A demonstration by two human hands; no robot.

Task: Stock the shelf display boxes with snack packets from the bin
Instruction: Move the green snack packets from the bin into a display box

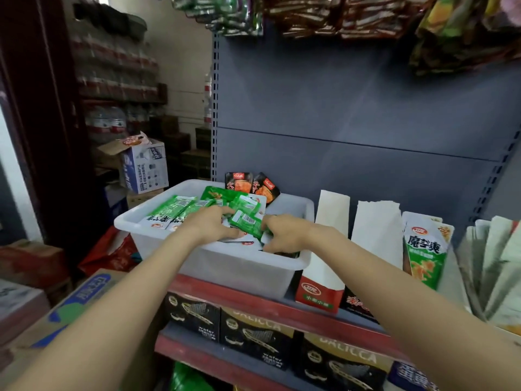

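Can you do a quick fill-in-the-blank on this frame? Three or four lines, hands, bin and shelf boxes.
1. Both hands, left hand and right hand, reach into the white plastic ____.
2. The small foil packet held between the two hands is ____ in colour.
3. The two red-and-black packets stand at the bin's ____ edge, against the grey shelf panel.
4. The tall white cardboard display boxes stand to the bin's ____.

Missing words: bin; green; far; right
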